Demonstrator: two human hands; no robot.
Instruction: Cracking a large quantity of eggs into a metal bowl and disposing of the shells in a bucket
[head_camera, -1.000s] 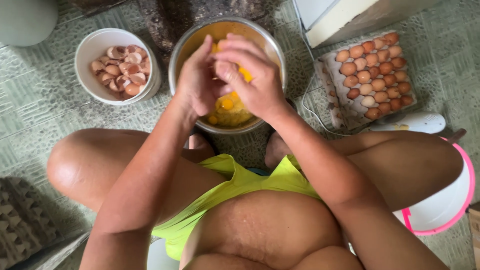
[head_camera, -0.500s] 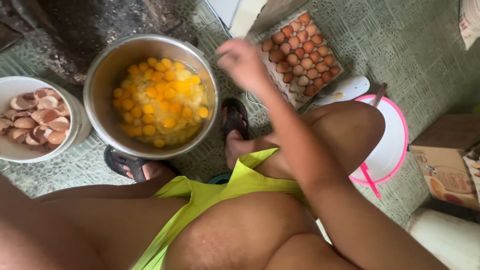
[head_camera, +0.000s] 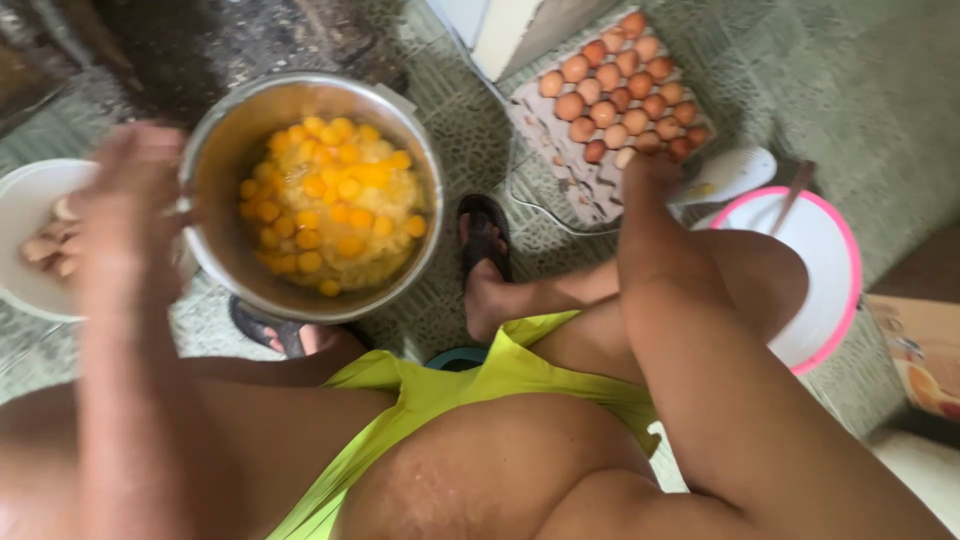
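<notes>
At the far left of the metal bowl (head_camera: 312, 190), a white bowl (head_camera: 25, 275) was seen, with emptied brown eggshells (head_camera: 45, 245) lying in it. The left hand (head_camera: 130, 215) was held between the white bowl and the metal bowl, just over the near rim of the white one; it was blurred, so whether its fingers were spread or closed on a shell could not be told. The metal bowl itself was found already well filled: many whole yellow yolks (head_camera: 335, 205) were floating close together in pale egg white, covering most of the bottom. A dark sandal (head_camera: 485, 235) on one foot was set just right of the metal bowl, on the patterned floor.

Further right of the metal bowl, a grey egg tray (head_camera: 600, 125) was laid on the floor. Its upper rows were still occupied by brown eggs, while the lower cups, nearest the person, were empty. The right hand (head_camera: 650, 170) was placed at the tray's near right edge, its fingers curled together around a pale egg (head_camera: 625, 157) at the edge of the filled rows. Right of the tray, a white tub with a pink rim (head_camera: 820, 290) was standing beside the knee.

Judging by this, a good share of the cracking was done, and roughly half a tray of eggs was left.
</notes>
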